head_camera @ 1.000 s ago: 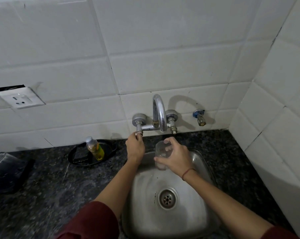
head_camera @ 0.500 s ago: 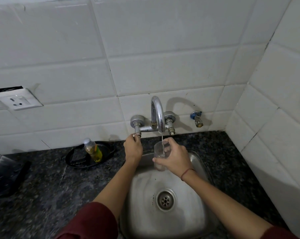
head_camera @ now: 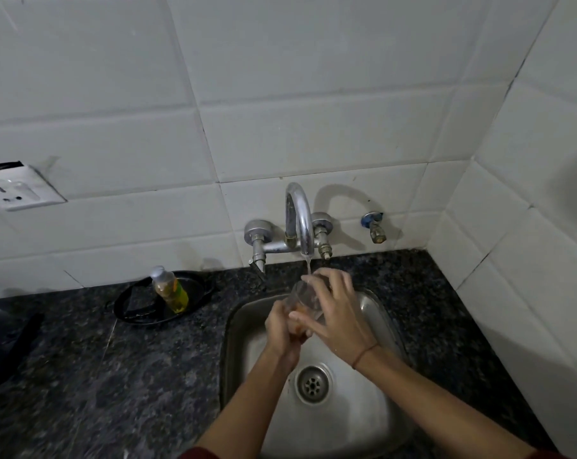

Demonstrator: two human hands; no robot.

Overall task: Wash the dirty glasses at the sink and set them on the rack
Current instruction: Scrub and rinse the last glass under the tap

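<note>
A clear glass [head_camera: 303, 297] with orange residue near its bottom is held tilted over the steel sink [head_camera: 244, 329], its mouth up under the tap. My left hand [head_camera: 282, 329] wraps the lower part of the glass. My right hand [head_camera: 337, 313] grips its upper part and rim from the right. A thin stream of water runs from the curved chrome faucet [head_camera: 298, 220] onto the rim. No rack is in view.
A bottle of yellow dish liquid [head_camera: 169, 289] stands on a black tray [head_camera: 128, 304] left of the sink. A dark object [head_camera: 5, 339] lies at the far left of the granite counter. White tiled walls close in behind and on the right.
My left hand has left the tap handle and come down onto the glass. Water now runs steadily, and the glass has tilted and dropped a little lower over the sink.
</note>
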